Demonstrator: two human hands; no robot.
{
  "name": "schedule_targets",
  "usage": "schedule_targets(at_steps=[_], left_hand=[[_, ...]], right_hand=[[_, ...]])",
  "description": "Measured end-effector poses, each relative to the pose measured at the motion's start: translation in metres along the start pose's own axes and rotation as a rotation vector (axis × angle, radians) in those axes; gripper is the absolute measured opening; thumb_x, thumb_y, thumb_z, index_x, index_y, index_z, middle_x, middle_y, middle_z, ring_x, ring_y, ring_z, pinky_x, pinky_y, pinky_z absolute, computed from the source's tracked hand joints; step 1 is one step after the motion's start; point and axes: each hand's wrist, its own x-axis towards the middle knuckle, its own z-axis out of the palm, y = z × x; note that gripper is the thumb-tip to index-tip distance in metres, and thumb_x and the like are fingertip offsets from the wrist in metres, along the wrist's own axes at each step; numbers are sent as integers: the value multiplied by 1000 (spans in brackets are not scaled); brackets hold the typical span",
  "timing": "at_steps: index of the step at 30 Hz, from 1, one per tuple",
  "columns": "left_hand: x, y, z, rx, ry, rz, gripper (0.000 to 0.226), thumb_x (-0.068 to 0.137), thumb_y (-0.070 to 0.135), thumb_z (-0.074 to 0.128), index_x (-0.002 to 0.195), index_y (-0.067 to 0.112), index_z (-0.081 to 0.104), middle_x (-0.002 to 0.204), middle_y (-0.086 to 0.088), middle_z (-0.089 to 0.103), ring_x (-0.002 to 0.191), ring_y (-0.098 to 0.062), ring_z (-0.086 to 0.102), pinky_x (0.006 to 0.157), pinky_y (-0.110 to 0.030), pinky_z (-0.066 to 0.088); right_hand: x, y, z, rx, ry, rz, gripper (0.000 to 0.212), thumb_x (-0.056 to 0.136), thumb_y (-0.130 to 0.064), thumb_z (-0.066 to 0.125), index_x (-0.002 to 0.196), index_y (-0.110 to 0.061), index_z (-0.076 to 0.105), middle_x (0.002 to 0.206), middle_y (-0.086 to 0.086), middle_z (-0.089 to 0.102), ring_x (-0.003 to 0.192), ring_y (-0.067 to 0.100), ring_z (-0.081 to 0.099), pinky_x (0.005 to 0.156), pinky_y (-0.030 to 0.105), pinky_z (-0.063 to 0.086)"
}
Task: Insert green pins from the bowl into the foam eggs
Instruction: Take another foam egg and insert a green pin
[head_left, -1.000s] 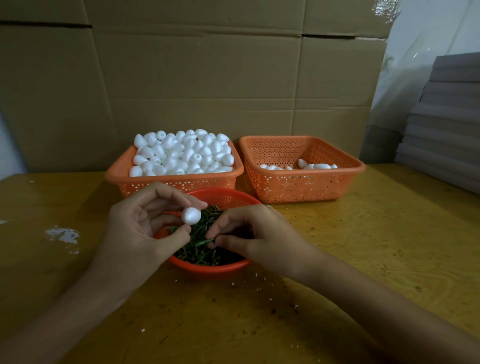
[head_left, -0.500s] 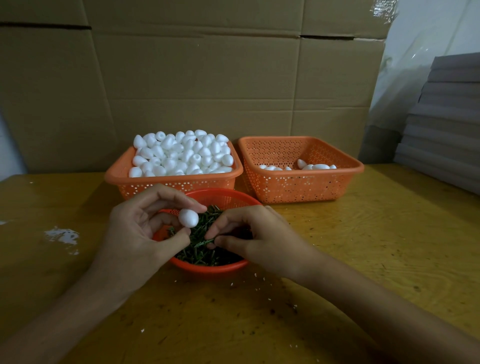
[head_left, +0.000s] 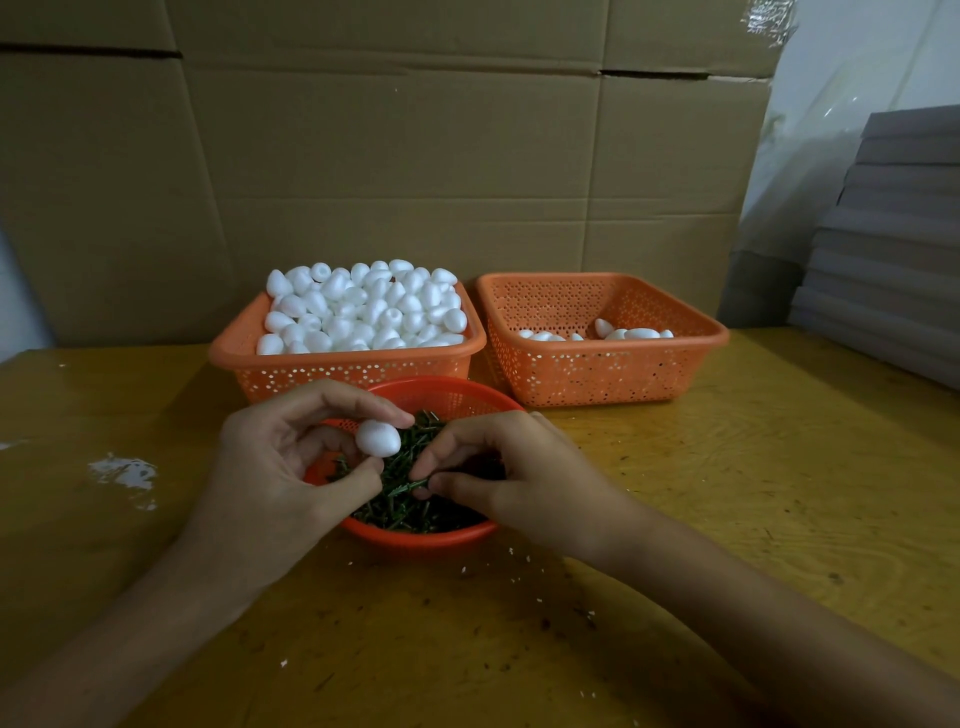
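My left hand (head_left: 270, 467) pinches a white foam egg (head_left: 377, 439) between thumb and fingers, just above the red bowl (head_left: 457, 395). The bowl holds a heap of green pins (head_left: 400, 504). My right hand (head_left: 509, 478) reaches into the bowl from the right and pinches one green pin (head_left: 415, 485) at its fingertips, a little below and right of the egg. Egg and pin are apart.
Behind the bowl stand two orange baskets on the wooden table: the left basket (head_left: 332, 369) is heaped with white foam eggs, the right basket (head_left: 597, 374) holds a few. Cardboard boxes form the back wall. Grey stacked sheets (head_left: 893, 260) sit at the right. White crumbs dot the table.
Almost nothing moved. The egg in my left hand dipped slightly toward the bowl, and my right fingers stay pinched on the pin.
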Motion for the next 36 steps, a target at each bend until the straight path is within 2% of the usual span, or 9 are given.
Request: schedule_targets(at_steps=[4,10,13,16,18,24,29,36], left_hand=[[0,0,0,29,-17,17,42,74,-29,76,93,9,77,102,-4,78,105,-24,74,82,-39,62],[-1,2,3,48,14,17,44,71,-31,74,88,9,79,107,-5,75,106,-22,72,79,-34,61],[-1,3,3,52,1,20,42,71,-28,79,91,9,79,104,-6,75,102,-23,72,78,-35,61],[-2,3,2,37,-3,0,29,71,-7,80,96,9,77,102,-4,76,100,-24,72,75,-39,60],[-2,3,2,22,8,-40,30,71,-1,77,99,12,76,102,-4,76,98,-26,72,74,-38,60],[0,3,1,25,-17,-64,28,73,4,79,100,14,76,101,-3,77,98,-24,73,76,-37,62],[1,4,0,23,-16,-68,26,74,6,81,99,13,77,100,-4,77,99,-23,74,79,-28,61],[1,4,-1,23,-11,-82,26,76,8,86,100,15,78,100,-4,78,98,-24,74,81,-27,62]], right_hand=[[0,0,0,6,4,-2,15,94,-18,74,102,-31,77,93,-23,78,98,-11,69,99,38,53],[0,-1,0,-8,-5,-3,16,94,-18,73,103,-31,77,93,-24,78,98,-12,68,101,38,52],[0,-1,-1,-2,-2,-5,15,94,-20,73,103,-31,77,93,-24,78,98,-11,69,102,38,52],[0,0,0,5,-4,0,14,94,-22,73,103,-32,77,93,-24,78,98,-10,69,102,39,52],[0,0,0,4,-4,2,14,94,-22,73,103,-32,76,93,-24,78,98,-9,69,101,39,52],[1,2,1,5,2,4,15,94,-21,73,103,-32,77,93,-23,78,98,-8,70,99,39,53],[1,2,1,15,0,11,15,94,-19,73,103,-30,76,93,-22,78,97,-8,70,98,39,55],[0,-2,-1,-15,2,19,17,94,-21,73,105,-33,75,92,-23,78,97,-8,69,97,38,53]])
